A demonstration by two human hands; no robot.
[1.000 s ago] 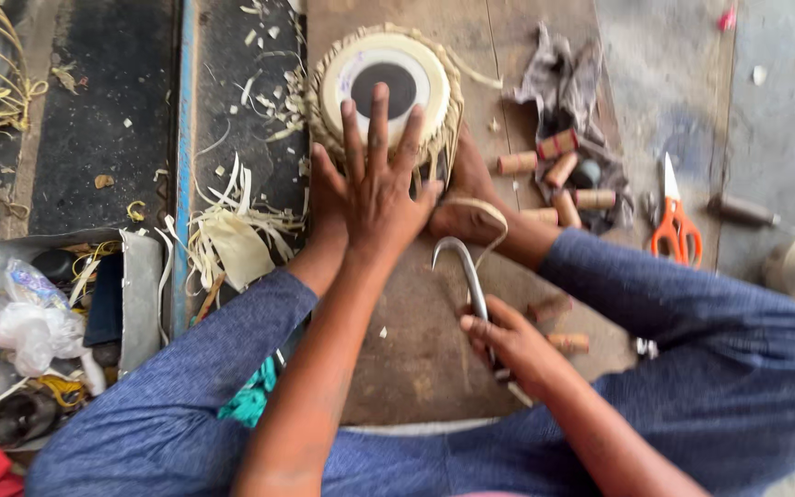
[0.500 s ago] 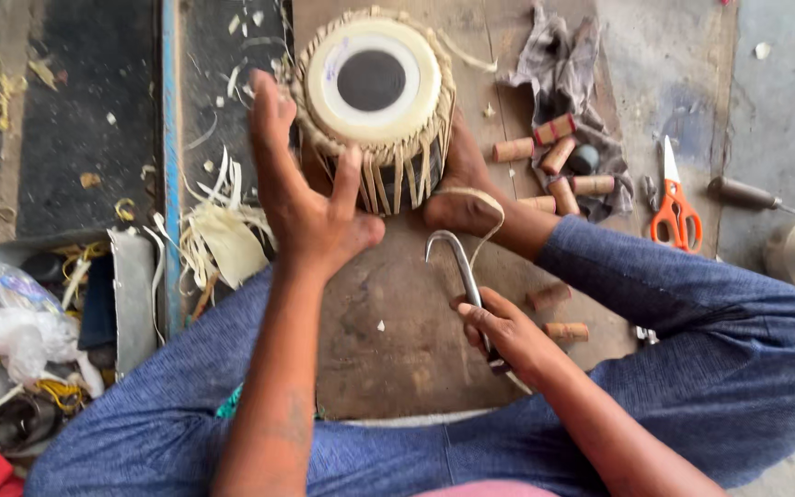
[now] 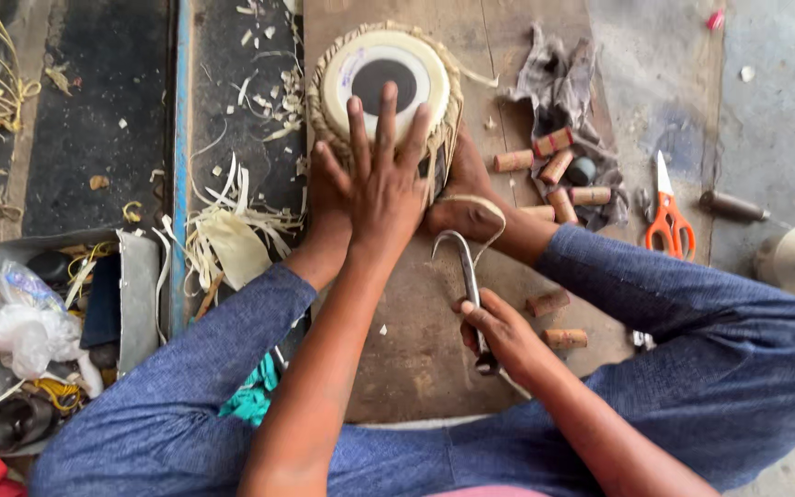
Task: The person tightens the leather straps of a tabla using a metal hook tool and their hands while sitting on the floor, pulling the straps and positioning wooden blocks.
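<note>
My left hand (image 3: 381, 184) lies flat and released against the drum (image 3: 384, 83), while my right hand (image 3: 499, 333) clenches a metal hook (image 3: 465, 267) beside wooden pegs (image 3: 558, 170).

left hand (image 3: 381, 184) flat on drum (image 3: 384, 78) | right hand (image 3: 499, 333) grips metal hook (image 3: 465, 267)

Small strap-laced drum (image 3: 385, 78), black-spotted white head upward; curved metal hook (image 3: 464, 276) beside it
</note>
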